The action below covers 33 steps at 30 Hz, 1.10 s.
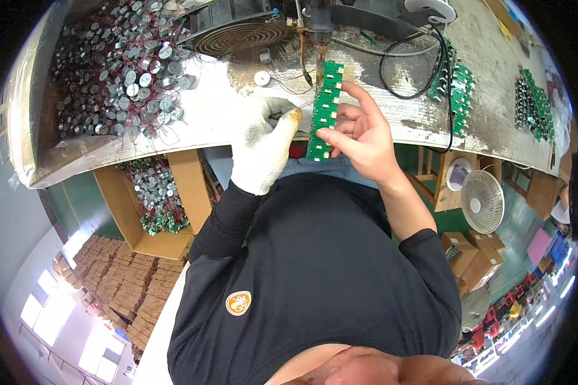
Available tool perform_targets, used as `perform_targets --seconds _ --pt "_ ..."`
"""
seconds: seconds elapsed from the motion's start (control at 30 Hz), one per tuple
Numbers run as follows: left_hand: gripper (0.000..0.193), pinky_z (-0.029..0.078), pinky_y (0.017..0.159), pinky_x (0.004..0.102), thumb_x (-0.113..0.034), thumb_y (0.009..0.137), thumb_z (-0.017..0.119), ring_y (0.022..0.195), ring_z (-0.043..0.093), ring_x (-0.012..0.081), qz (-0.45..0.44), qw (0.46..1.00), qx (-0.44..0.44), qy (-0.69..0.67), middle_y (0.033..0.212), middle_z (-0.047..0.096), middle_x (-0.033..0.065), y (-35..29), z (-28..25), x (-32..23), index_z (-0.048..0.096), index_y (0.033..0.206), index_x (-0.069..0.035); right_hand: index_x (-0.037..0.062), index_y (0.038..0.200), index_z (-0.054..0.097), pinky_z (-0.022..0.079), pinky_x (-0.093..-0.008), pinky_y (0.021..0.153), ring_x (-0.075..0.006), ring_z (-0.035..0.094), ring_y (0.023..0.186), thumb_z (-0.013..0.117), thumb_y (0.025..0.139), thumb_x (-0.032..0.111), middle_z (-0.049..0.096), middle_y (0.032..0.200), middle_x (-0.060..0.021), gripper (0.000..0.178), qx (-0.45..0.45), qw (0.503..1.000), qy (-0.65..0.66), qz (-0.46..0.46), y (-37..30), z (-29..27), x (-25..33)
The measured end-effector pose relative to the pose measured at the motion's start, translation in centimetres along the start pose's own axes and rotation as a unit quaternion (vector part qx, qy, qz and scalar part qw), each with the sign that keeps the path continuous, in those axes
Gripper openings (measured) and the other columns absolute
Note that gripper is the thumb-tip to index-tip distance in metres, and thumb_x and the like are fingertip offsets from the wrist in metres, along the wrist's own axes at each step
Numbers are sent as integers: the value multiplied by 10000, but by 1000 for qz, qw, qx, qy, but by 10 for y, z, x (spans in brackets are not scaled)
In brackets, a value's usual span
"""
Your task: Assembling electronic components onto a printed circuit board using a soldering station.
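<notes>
My right hand (361, 133) grips a long strip of green circuit boards (325, 110) with small white connectors along it, held upright over the table's front edge. My left hand (264, 138), in a white glove with stained fingertips, is closed beside the strip. A thin wire (306, 104) runs between its pinched fingers and the boards. Just beyond the glove lies a small round silver motor (262, 78) with red wires. The strip's far end stands beneath a vertical soldering tool (320, 42), and a thin metal tube (304, 61) comes down beside it.
A large pile of wired motors (128, 70) fills the left of the worktable. A round black fan grille (237, 38) stands at the back. Right of my hands are a black cable (398, 96) and stacked green boards (459, 96). Below left sits a cardboard box (189, 186) of parts.
</notes>
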<state>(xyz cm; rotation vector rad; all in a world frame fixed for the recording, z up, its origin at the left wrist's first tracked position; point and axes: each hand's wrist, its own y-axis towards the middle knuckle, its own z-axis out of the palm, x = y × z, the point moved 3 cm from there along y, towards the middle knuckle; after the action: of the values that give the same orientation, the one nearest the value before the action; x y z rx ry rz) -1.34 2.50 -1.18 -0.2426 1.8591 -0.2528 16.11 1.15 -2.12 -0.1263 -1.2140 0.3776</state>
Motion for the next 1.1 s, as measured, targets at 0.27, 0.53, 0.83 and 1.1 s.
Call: perform_targets --seconds 0.27,0.53,0.83,1.1 --pt "191 501 675 277 -148 845 650 727 629 136 -24 1000 19 -4 805 666 96 0 2 -7 657 922 27 31 1401 288 498 -215 536 -134 643 735 674 821 -26 613 1025 -151 699 5 1000 11 -12 0 -2 -3" --pt "174 494 720 271 -140 855 638 777 631 138 -2 999 43 -15 825 665 81 -2 4 -3 663 920 19 30 1398 282 496 -218 528 -137 641 716 673 822 -29 603 1034 -156 699 -9 1000 5 -12 3 -2 -1" --pt "188 491 695 275 -140 837 635 760 627 133 -31 996 66 -43 805 661 87 2 6 -12 674 926 21 40 1395 291 497 -216 529 -128 633 715 674 819 -33 601 1048 -151 696 0 1000 11 -11 2 1 -2" --pt "156 490 749 249 -95 888 587 826 614 113 -47 992 86 -83 910 658 70 7 7 -8 642 974 23 50 1398 294 499 -215 538 -120 627 718 654 827 -50 601 1046 -141 682 -2 1000 14 -23 1 0 -2"
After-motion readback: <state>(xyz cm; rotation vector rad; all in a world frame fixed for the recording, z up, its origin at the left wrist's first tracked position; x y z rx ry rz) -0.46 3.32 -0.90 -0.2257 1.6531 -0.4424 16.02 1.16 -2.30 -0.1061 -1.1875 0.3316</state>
